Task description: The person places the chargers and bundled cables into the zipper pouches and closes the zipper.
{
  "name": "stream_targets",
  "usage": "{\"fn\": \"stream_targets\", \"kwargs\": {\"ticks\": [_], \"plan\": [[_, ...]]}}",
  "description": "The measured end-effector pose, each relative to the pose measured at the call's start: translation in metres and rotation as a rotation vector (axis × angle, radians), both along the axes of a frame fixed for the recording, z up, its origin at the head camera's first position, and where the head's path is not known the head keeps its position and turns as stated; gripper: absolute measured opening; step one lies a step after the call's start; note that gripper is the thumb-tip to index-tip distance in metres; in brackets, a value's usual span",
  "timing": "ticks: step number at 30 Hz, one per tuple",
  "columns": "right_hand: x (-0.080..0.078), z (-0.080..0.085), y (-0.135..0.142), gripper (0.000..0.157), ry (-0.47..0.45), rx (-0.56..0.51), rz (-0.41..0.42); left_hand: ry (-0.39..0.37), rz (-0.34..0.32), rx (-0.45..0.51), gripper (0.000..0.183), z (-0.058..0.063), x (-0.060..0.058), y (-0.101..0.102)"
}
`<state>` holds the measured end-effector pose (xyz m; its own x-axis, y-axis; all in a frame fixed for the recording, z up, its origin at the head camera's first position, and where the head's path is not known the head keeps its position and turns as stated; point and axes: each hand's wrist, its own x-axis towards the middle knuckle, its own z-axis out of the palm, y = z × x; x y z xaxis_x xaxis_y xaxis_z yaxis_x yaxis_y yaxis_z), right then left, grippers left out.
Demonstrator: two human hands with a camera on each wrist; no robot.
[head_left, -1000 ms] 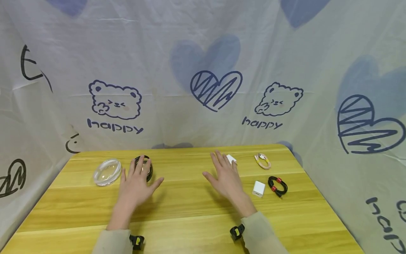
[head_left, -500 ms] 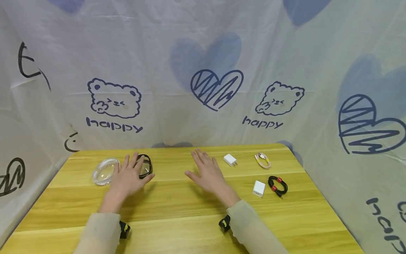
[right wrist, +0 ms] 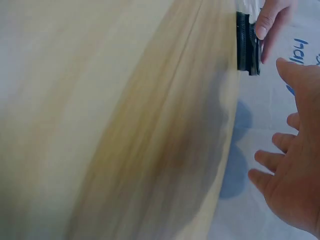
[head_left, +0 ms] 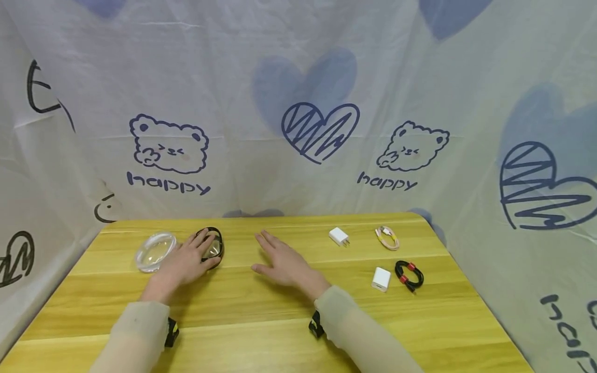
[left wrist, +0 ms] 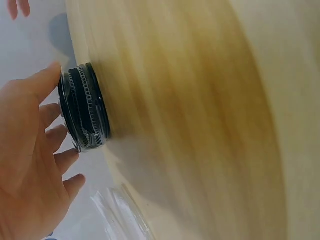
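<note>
My left hand (head_left: 186, 260) is over a round clear pouch with a black zip edge (left wrist: 82, 107), at the back left of the table. In the left wrist view its thumb and fingertips spread right at the pouch's top edge. The pouch is partly hidden under the fingers in the head view. Left of that hand lies a similar round clear pouch with a white edge (head_left: 156, 252). My right hand (head_left: 284, 264) hovers palm down over the middle of the table, fingers extended and holding nothing.
On the right of the wooden table (head_left: 261, 342) lie two white charger plugs, the rear charger plug (head_left: 338, 236) and the front charger plug (head_left: 381, 278). Beside them are a coiled pale pink cable (head_left: 387, 238) and a coiled black cable (head_left: 409, 275) with red ties. A printed curtain (head_left: 242, 171) hangs behind.
Both hands have moved left: the left hand down onto the black-edged pouch, the right hand away from the rear charger plug to mid-table. The things on the table stay put.
</note>
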<state>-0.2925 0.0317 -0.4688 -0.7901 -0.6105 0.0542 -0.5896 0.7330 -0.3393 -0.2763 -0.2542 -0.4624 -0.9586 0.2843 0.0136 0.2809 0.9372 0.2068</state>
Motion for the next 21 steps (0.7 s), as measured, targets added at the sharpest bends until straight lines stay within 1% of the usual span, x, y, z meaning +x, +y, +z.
{"fn": "stream_targets", "kwargs": {"ticks": [6,11,16,21], "plan": [[-0.011,-0.005,-0.017,0.082,-0.046,-0.011,0.064,0.002,-0.032,0.042,0.066,0.001,0.001,-0.001],[-0.017,-0.011,-0.030,0.082,-0.080,-0.027,0.096,0.006,-0.054,0.131,0.063,-0.003,0.002,-0.002],[-0.019,-0.016,-0.038,0.081,-0.135,-0.028,0.102,-0.001,-0.069,0.208,0.063,-0.006,0.005,-0.001],[-0.022,-0.018,-0.044,0.080,-0.155,-0.013,0.093,-0.010,-0.084,0.291,0.063,-0.007,0.005,0.003]]}}
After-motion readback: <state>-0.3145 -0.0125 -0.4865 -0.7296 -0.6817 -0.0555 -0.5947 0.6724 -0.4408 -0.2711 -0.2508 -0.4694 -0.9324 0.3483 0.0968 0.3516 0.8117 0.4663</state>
